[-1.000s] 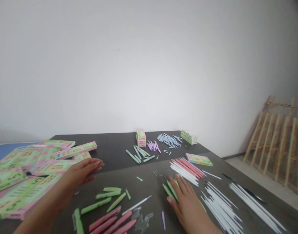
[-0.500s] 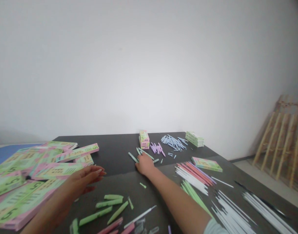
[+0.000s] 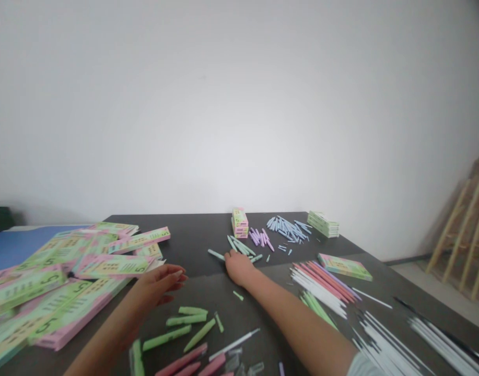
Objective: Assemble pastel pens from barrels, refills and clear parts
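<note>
My right hand reaches far across the dark table to a small heap of teal pen barrels. Its fingers curl over the near end of that heap, and I cannot make out whether any barrel is in them. My left hand lies with fingers stretched out, holding nothing, beside a spread of pink and green flat boxes. Green pen barrels and pink pen barrels lie just in front of me, between my arms.
Purple pen parts, blue pen parts, a small box stack and a green box stack sit at the far edge. White and red refills and a flat box lie right. A bamboo rack leans on the wall.
My right hand left the refills near me and reached forward to the teal barrels at the far middle of the table. The view swung left. My left hand stayed by the boxes.
</note>
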Tool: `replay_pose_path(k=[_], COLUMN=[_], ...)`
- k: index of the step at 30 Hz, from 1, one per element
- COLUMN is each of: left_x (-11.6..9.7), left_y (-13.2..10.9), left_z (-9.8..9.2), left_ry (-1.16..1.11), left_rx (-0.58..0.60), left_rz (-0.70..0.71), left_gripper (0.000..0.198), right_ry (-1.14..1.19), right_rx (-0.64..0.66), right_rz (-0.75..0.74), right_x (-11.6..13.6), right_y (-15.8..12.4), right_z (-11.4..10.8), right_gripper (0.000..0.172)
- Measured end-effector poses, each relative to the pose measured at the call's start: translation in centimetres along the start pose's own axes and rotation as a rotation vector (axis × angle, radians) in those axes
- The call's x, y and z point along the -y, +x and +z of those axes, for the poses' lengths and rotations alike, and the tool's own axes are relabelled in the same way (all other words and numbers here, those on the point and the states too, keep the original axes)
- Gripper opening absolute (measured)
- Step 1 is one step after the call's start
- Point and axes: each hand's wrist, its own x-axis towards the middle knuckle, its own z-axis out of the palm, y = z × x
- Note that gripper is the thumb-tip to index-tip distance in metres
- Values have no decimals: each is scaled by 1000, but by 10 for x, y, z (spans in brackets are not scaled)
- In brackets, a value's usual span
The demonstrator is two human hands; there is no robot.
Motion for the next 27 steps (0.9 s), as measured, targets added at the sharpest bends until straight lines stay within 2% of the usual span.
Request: replay_pose_path(k=[3, 5, 6, 9, 11, 13, 15, 19, 23, 27], left_x=[-5, -13, -19, -35, -43, -47, -50, -54, -56, -54], left_y=[-5, -14, -20, -43, -59, -73, -83, -89, -84, -82], left_z=[5, 10, 14, 29, 42, 52, 59, 58, 52, 55], left_ry=[-156, -355, -472, -813, -951, -1013, -1026, -948, -883, -875], left_rx=[-20, -34, 8, 329, 514, 650, 702, 665, 599, 593], left_rz=[-12, -18, -25, -24, -31, -48, -68, -116, -127, -110], left_gripper=[33, 29, 29, 35, 35, 36, 37, 33, 29, 30], right_ry=[157, 297, 377, 631, 1218, 1499, 1568, 1551, 1509, 1515], right_rx=[-53, -51, -25, 119, 361, 486, 489, 370, 424, 458], right_rz=[-33, -83, -120, -192, -108, -48, -30, -29, -20, -45], right_x=[17, 33, 40, 60, 68, 73, 74, 69, 62, 60], right_y=[-17, -39, -54, -104, -135, -158, -173, -187, -195, -198], right_z=[-16, -26, -31, -42, -45, -44, -40, -36, -42, -44], right_gripper=[26, 29, 32, 43, 43, 50, 56, 58, 53, 51])
